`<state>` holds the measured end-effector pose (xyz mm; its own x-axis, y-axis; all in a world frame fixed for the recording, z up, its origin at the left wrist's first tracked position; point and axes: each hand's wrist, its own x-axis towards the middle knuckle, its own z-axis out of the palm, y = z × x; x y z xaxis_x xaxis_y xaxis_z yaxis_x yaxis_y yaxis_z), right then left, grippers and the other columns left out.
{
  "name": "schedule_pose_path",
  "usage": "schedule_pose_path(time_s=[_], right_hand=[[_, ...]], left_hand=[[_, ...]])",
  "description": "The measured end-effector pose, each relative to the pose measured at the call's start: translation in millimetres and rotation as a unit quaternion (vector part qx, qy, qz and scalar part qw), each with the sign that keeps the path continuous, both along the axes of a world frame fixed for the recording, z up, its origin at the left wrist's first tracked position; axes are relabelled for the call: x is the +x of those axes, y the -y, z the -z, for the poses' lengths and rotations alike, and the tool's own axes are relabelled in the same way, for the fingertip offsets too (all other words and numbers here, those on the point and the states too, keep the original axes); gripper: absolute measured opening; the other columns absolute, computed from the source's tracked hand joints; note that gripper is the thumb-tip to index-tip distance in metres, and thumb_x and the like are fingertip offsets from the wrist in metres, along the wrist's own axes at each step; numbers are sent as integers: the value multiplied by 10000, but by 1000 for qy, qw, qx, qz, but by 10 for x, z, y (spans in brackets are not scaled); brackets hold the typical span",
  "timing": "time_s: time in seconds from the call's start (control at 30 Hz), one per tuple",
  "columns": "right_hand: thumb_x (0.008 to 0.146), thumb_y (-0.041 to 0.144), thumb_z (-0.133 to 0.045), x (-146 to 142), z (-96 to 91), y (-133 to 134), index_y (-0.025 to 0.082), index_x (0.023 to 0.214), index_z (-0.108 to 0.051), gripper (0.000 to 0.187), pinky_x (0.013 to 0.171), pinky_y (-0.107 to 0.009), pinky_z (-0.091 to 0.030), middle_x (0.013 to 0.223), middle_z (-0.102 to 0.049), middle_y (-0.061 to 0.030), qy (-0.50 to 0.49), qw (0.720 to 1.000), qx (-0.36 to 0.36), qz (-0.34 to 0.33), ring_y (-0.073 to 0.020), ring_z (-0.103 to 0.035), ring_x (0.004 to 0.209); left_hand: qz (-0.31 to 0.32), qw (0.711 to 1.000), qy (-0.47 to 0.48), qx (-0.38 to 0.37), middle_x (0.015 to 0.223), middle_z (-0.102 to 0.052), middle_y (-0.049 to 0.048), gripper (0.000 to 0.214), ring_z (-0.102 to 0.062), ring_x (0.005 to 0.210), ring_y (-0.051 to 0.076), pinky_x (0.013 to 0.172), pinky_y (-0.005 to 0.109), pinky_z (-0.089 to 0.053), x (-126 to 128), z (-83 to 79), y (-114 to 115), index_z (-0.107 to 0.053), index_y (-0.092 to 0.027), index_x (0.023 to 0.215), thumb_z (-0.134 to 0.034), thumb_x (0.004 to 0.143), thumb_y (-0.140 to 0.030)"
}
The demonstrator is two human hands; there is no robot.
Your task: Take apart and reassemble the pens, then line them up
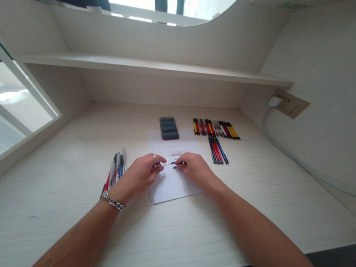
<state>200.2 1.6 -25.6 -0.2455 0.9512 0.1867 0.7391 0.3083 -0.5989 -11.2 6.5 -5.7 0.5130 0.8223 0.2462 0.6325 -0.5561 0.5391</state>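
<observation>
Both hands meet over a white sheet of paper (174,185) on the desk. My left hand (139,176), with a ring and a chain bracelet, pinches one end of a thin clear pen (169,163). My right hand (195,169) pinches the pen's other, darker end. The pen lies level between the fingertips, just above the paper. A second clear pen part (176,153) rests on the paper beyond the hands.
A bundle of pens (115,169) lies left of the left hand. A row of coloured pens (215,128) and a smaller group (217,149) lie at the right. A dark blurred block (169,128) sits behind the paper. A wall socket (287,103) with a cable (300,164) is at right.
</observation>
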Motion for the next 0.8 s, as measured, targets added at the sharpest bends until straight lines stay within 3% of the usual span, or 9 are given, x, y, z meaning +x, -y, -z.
schedule_pose_path(time_s=[0.17, 0.3, 0.4, 0.5, 0.63, 0.7, 0.8], right_hand=[[818, 156, -566, -14, -38, 12, 222, 838, -712, 162, 747, -309, -390, 910, -663, -69, 46, 999, 7, 25, -198, -572, 844], [900, 286, -488, -89, -94, 27, 205, 879, -669, 199, 737, -291, -410, 896, -669, -49, -105, 994, -23, 3, -166, -584, 816], [924, 422, -423, -177, -67, 41, 185, 871, -640, 326, 628, -269, -431, 857, -661, -50, -246, 959, -143, -17, -136, -585, 690], [894, 508, -451, -254, -18, 66, 163, 828, -631, 395, 559, -256, -430, 811, -647, -59, -352, 899, -256, -44, -117, -562, 612], [859, 485, -536, -290, -21, 98, 140, 804, -641, 365, 555, -246, -421, 724, -627, -49, -450, 822, -339, -77, -100, -536, 576], [842, 445, -576, -280, -47, 100, 131, 800, -654, 327, 556, -240, -415, 704, -627, -48, -466, 808, -351, -79, -95, -529, 571], [798, 364, -642, -228, -93, 82, 127, 826, -686, 242, 572, -238, -422, 719, -645, -52, -438, 828, -344, -64, -92, -525, 583]], left_hand=[[-14, 1000, -6, -3, 893, -673, 51, 182, -620, 805, 182, 729, 287, -464, 1, -17, 3, -658, -197, 970, -522, 862, -256], [4, 1000, -7, 15, 913, -668, 48, 188, -622, 803, 170, 742, 281, -459, 10, -53, 25, -689, -219, 974, -540, 860, -237], [13, 999, -7, 33, 927, -667, 37, 200, -622, 791, 156, 752, 278, -458, 36, -97, 67, -714, -252, 964, -548, 857, -218], [20, 999, 3, 39, 905, -682, 30, 192, -625, 787, 155, 747, 278, -460, 62, -148, 116, -720, -256, 933, -552, 853, -212], [11, 999, 16, 29, 840, -714, 13, 155, -639, 774, 166, 727, 282, -459, 66, -196, 152, -713, -250, 913, -582, 831, -241], [0, 1000, 24, 16, 831, -723, 2, 140, -646, 768, 166, 719, 278, -458, 57, -200, 150, -711, -251, 898, -594, 822, -261], [-14, 999, 32, 7, 849, -727, 5, 134, -649, 780, 171, 717, 276, -459, 42, -182, 127, -705, -241, 882, -597, 820, -289]])
